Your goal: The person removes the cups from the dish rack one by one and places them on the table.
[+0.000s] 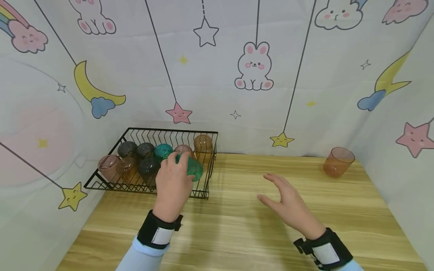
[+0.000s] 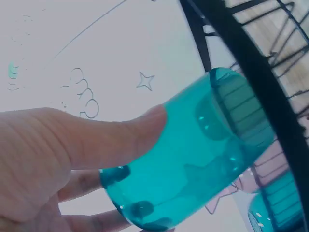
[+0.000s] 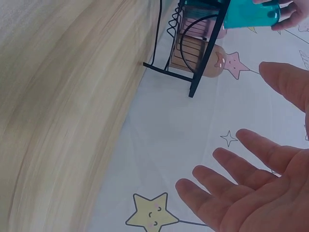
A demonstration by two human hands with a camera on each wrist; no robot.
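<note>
My left hand (image 1: 173, 186) grips a teal drinking glass (image 2: 188, 150) over the right part of a black wire rack (image 1: 211, 165). Its thumb (image 2: 120, 135) lies along one side of the glass, the other fingers round the far side. In the left wrist view the glass is tilted, its open end toward the rack's black rail. Behind it in the rack stand another teal glass (image 1: 162, 151), a pink glass (image 1: 184, 148) and an amber glass (image 1: 203, 143), bottoms up. My right hand (image 1: 293, 207) hovers over the wooden table with thumb and fingers spread, holding nothing.
Upside-down grey glasses (image 1: 145, 149), a pink glass (image 1: 108, 166) and an amber glass (image 1: 127, 169) fill the rack's left side. An orange-pink glass (image 1: 338, 162) stands upright at the wooden table's (image 1: 244, 233) back right. A printed cloth (image 1: 223, 75) hangs behind.
</note>
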